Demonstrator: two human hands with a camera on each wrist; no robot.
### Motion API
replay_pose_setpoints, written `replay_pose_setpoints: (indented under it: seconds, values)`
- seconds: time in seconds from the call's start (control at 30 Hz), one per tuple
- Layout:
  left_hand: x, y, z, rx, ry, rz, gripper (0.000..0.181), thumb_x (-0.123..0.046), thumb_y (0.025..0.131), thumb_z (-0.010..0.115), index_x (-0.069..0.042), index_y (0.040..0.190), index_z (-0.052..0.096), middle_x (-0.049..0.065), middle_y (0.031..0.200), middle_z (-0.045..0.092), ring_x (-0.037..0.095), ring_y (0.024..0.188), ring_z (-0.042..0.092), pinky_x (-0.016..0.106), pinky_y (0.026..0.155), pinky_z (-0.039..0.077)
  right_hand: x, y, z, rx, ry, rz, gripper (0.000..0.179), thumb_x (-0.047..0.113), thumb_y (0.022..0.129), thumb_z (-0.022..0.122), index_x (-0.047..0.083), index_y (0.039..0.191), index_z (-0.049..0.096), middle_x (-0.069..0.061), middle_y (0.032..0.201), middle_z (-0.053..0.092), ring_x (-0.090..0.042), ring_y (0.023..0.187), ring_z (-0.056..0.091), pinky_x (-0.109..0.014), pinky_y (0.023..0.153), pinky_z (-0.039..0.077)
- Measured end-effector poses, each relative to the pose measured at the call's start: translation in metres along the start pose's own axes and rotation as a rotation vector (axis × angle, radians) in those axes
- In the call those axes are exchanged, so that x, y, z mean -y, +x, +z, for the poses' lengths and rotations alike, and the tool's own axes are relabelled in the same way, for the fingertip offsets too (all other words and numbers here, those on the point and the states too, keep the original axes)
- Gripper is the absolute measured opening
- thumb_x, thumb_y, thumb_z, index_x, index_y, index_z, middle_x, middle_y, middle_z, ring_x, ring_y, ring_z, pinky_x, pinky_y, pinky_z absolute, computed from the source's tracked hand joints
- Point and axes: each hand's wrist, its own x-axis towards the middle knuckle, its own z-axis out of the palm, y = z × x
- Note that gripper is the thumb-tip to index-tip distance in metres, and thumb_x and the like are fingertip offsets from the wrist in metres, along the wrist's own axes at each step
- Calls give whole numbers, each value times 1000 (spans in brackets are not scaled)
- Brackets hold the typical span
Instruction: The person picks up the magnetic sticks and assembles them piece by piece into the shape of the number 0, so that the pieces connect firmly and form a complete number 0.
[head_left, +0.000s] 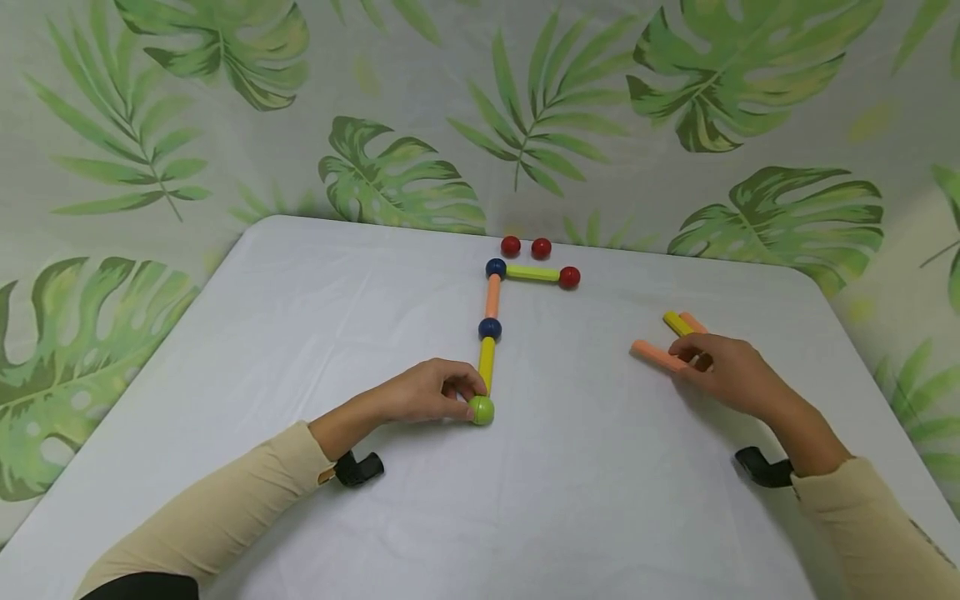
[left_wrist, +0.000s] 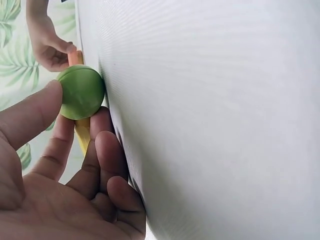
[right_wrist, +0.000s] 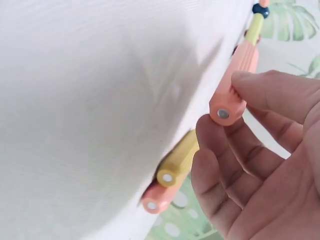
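Ball (head_left: 483, 410): glossy green | left grip (head_left: 429, 390): pinching it | right grip (head_left: 731, 372): pinching ribbed salmon rod (right_wrist: 245, 56)

Dressed in beige and black

Both arms wear long beige sleeves. The left sleeve (head_left: 213, 504) is plain cloth with soft creases, its cuff ending at the wrist. The right sleeve (head_left: 870, 521) matches in colour, with a thin dark line near the edge of the head view. The left hand (head_left: 431, 390) and right hand (head_left: 731, 372) are bare. Beside the left cuff sits a small black fitting (head_left: 360, 469), bent and blocky, next to a little brown piece (head_left: 327, 474). The right wrist carries a black curved fitting (head_left: 763, 468) with a rounded end. A smooth black shape (head_left: 142, 587) overlaps the left sleeve low down, cut off by the edge; what it is cannot be told.
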Motion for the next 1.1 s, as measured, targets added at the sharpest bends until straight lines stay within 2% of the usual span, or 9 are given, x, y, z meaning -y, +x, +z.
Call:
replay_pose_setpoints:
  seconds: [0.2, 0.33, 0.53, 0.63, 0.9, 1.1]
  values:
    - [-2, -1, 3, -8, 16, 2, 26, -9, 86, 73, -8, 112, 66, 7, 107, 70, 11, 89, 61, 23, 77, 50, 8, -3, -3, -20, 26, -101, 24, 1, 86, 71, 6, 110, 68, -9, 100, 72, -21, 84, 67, -26, 68, 53]
    - [-3, -2, 3, -21, 25, -3, 26, -9, 86, 74, -8, 110, 67, 7, 105, 70, 12, 89, 60, 23, 77, 50, 16, -4, -1, -1, 64, -135, 28, 0, 84, 74, 9, 110, 69, -5, 104, 72, -16, 85, 67, -26, 72, 55]
    - [-3, -2, 3, -37, 27, -21, 25, -10, 84, 76, -9, 107, 67, 6, 102, 70, 13, 87, 60, 24, 75, 50, 38, -2, 5, -16, 105, -226, 26, 1, 83, 76, 15, 105, 71, 3, 100, 72, -2, 81, 63, -24, 69, 53]
    - [-3, -1, 3, -35, 18, -18, 25, -10, 83, 76, -9, 107, 67, 6, 101, 70, 13, 86, 60, 24, 74, 50, 47, -2, 10, -14, 128, -264, 27, 1, 83, 75, 17, 104, 71, 6, 99, 71, 2, 80, 60, -23, 69, 53]
    - [-2, -2, 3, -32, 6, -10, 24, -8, 84, 76, -8, 106, 67, 6, 101, 71, 12, 85, 60, 24, 75, 50, 66, 1, 19, 75, 198, -292, 25, 5, 87, 73, 19, 107, 70, 7, 101, 70, 0, 83, 58, -25, 73, 52]
    - [-2, -1, 2, -36, 2, -12, 24, -8, 84, 76, -8, 107, 68, 5, 102, 71, 12, 87, 60, 24, 77, 50, 75, 8, 28, 119, 205, -319, 26, 4, 88, 72, 21, 108, 70, 11, 102, 70, 1, 85, 58, -26, 75, 52]
